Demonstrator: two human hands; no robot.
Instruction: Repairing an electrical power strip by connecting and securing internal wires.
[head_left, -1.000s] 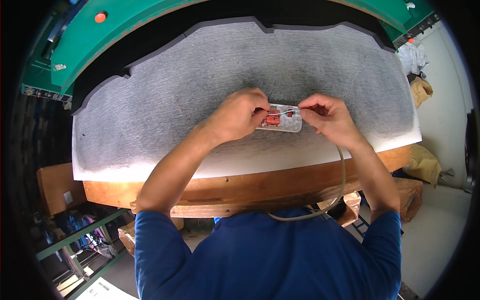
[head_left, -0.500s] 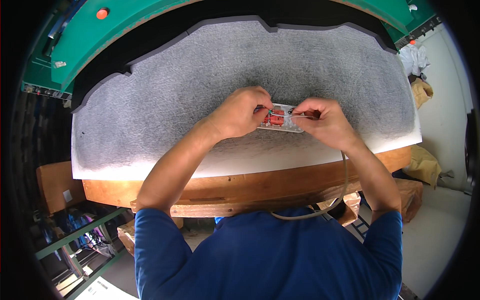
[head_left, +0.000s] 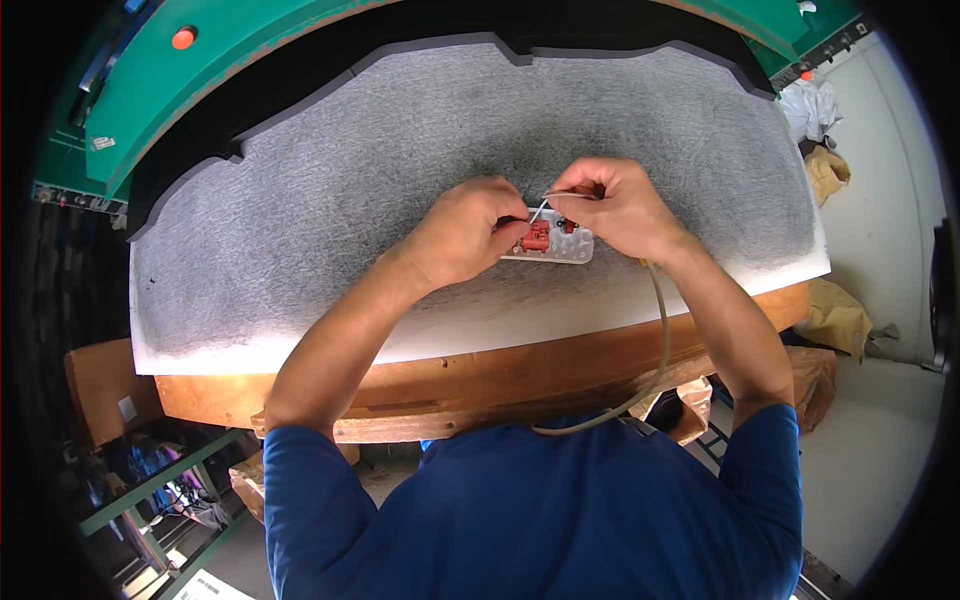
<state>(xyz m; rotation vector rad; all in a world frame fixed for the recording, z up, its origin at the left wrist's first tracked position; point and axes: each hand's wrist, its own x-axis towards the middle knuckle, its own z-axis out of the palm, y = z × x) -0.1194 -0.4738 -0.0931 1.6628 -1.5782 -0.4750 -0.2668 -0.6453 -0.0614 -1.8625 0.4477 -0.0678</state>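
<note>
A small whitish plate (head_left: 577, 250), rounded at the corners, lies on the grey worn sheet with a red fitting (head_left: 536, 238) on it and a smaller red and black part beside that. My left hand (head_left: 460, 230) is closed over the plate's left end, thumb and fingers pinched where a thin wire meets them. Just above the plate, my right hand (head_left: 628, 215) pinches the pale cable (head_left: 664, 335) near its end. From there the cable hangs past my right wrist, over the bench edge, toward my body. The wire tips and the plate's left end are hidden by my left fingers.
The grey worn sheet (head_left: 350, 200) covers the bench, with a wooden front edge (head_left: 470, 385). Behind it stands a green machine frame (head_left: 250, 55) with an orange-red button (head_left: 184, 38). A cardboard piece (head_left: 112, 385) is at left; bags (head_left: 835, 315) lie at right.
My right hand has lifted slightly and moved left with the cable, uncovering the plate's right part. My left hand stays at the plate's left end. The view has shifted a little.
</note>
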